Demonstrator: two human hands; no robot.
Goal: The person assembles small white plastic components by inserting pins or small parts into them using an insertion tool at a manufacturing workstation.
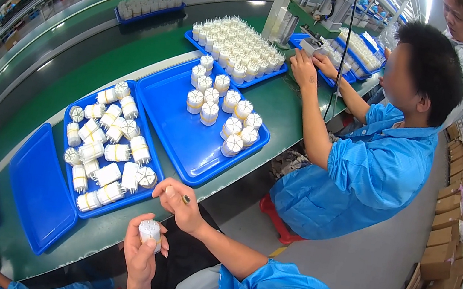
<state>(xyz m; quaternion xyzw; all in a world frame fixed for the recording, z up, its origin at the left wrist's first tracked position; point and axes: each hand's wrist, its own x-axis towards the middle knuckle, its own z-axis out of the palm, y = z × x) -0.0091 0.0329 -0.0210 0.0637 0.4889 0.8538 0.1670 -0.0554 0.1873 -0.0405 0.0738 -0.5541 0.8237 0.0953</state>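
My left hand [139, 257] is closed around a white cylindrical part [149, 229] with a yellow band, its round end facing up. Just above and to the right, my right hand [187, 213] grips a slim pen-like tool [186, 199], whose kind is too small to tell. Nearest to both hands is a blue tray [160, 165] of similar white cylinders [116, 152], lying at various angles and many showing pins. Beside it, a larger blue tray [167, 113] carries several of these cylinders [209, 113] standing upright on its right side.
Left of the loose cylinders lies another blue tray [42, 190]. Pinned white parts [235, 45] stand in rows on a farther tray. At right, a co-worker in a blue smock [360, 171] works at a bench machine [317, 25]. A red stool [280, 222] and cardboard boxes [437, 262] stand beyond.
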